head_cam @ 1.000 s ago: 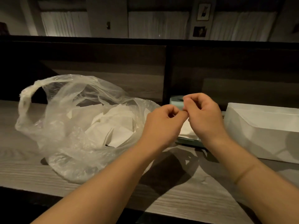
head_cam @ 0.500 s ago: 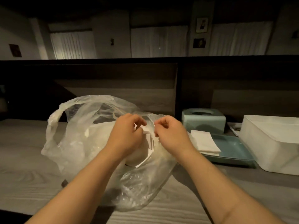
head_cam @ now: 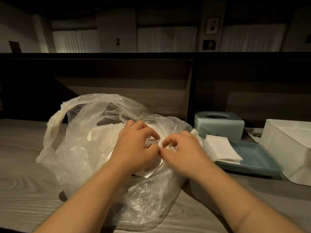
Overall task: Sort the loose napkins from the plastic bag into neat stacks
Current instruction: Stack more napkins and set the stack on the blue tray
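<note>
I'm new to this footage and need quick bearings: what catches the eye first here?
Both hands, left hand and right hand, meet mid-frame, pinching at a crumpled clear plastic bag of white napkins on the wooden counter. To the right, a neat napkin stack lies on a teal tray.

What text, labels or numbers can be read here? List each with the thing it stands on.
None can be read.
Plastic bag: clear, no print shows.
Napkin stack, blue tray, blue tissue box, white bin: plain, no label in view.
Two framed pictures on the far wall: too small and dim to tell whether they carry words.
</note>
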`<action>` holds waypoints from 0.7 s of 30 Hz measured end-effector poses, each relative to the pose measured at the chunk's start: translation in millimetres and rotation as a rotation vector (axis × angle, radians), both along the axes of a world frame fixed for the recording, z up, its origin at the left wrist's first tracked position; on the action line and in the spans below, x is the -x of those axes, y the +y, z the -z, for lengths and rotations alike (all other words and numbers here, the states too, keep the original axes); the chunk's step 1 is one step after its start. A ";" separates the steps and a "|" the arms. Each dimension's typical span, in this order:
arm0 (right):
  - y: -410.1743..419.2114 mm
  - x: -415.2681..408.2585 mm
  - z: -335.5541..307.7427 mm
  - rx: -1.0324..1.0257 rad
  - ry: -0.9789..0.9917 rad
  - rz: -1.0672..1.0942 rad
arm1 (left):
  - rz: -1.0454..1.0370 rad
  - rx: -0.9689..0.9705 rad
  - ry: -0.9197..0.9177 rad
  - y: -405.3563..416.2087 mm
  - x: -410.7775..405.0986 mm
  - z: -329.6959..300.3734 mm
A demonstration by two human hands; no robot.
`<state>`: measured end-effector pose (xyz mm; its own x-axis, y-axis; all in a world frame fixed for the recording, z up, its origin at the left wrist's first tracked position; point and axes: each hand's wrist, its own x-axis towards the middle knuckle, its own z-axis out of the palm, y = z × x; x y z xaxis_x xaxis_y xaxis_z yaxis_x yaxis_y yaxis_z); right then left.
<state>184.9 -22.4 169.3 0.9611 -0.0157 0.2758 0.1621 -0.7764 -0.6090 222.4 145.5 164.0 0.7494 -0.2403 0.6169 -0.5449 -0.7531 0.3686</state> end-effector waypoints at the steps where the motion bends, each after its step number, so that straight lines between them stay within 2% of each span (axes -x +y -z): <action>1: 0.7 0.3 0.9 -0.004 -0.013 0.003 | -0.001 0.004 -0.005 0.1 0.2 -0.1; 11: 4.4 4.7 -2.0 0.012 -0.067 -0.008 | -0.052 -0.082 -0.018 5.1 3.9 -2.6; 15: 6.4 7.6 -3.5 0.132 0.016 0.023 | -0.011 -0.054 0.013 6.5 2.8 -0.8; 21: 14.7 9.8 -2.3 0.089 0.052 0.041 | 0.029 0.017 0.010 6.9 4.0 0.6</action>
<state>175.1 -7.6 171.6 0.9732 -0.0331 0.2275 0.0988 -0.8333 -0.5439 218.4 152.4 163.4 0.7482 -0.2520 0.6137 -0.5631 -0.7305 0.3865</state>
